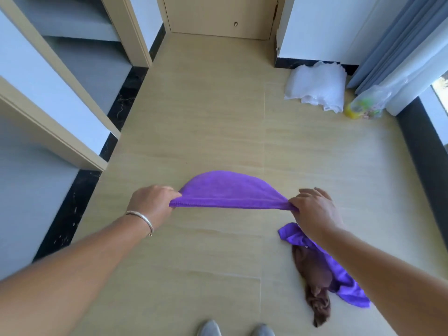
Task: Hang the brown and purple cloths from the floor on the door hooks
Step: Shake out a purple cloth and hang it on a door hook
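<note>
Purple terry cloth, fuzzy, stretched taut into a half-moon between left hand and right hand, each end pinched in curled fingers. Second purple cloth and crumpled brown cloth heaped on glossy tan floor, partly hidden behind right forearm. Clear plastic bag, contents blurred.
</note>
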Action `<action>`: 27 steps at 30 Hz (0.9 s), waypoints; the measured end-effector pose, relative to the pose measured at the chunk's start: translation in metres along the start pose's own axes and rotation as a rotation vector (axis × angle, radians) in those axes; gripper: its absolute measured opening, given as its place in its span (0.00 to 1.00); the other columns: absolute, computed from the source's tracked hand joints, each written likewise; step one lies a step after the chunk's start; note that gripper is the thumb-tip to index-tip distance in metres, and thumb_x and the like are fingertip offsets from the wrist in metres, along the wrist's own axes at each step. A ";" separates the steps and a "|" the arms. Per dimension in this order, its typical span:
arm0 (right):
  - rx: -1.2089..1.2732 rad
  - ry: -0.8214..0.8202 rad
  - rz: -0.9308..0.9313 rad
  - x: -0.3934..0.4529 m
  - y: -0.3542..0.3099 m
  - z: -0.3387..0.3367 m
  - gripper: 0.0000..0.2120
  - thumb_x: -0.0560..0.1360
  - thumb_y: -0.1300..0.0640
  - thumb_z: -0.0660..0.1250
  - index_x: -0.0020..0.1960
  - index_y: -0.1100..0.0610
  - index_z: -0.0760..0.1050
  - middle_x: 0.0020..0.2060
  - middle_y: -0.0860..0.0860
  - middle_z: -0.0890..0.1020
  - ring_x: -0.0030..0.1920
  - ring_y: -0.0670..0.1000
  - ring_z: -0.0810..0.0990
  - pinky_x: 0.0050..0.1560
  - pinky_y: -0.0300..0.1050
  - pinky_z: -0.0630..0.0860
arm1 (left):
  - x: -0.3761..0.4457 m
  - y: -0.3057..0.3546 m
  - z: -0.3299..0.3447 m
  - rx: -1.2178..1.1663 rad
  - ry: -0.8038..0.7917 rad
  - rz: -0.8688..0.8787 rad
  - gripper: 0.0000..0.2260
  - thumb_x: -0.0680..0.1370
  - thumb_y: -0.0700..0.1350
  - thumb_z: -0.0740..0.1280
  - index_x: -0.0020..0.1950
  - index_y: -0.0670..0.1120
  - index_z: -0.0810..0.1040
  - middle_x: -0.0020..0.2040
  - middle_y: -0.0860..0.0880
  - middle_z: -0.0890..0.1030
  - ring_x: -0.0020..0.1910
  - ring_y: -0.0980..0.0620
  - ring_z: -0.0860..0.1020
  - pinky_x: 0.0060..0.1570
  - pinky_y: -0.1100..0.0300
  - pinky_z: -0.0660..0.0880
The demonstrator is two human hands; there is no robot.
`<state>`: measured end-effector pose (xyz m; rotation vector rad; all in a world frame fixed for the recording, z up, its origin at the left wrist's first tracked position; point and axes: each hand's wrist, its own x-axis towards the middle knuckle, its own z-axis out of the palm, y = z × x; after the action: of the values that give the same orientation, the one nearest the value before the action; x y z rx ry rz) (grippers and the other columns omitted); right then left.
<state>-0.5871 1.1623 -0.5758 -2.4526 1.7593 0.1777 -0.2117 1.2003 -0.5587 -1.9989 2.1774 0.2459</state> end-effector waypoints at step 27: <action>0.317 -0.185 0.276 -0.013 0.003 0.419 0.07 0.73 0.47 0.69 0.48 0.49 0.79 0.41 0.50 0.83 0.44 0.56 0.79 0.41 0.45 0.67 | 0.001 0.018 0.458 -1.032 -0.127 -0.554 0.05 0.72 0.45 0.75 0.39 0.48 0.80 0.36 0.44 0.83 0.32 0.51 0.76 0.36 0.57 0.71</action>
<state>-0.6049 1.2419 -0.9874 -1.9105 1.8714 0.1324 -0.2216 1.3101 -1.0037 -2.8215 1.3880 1.5839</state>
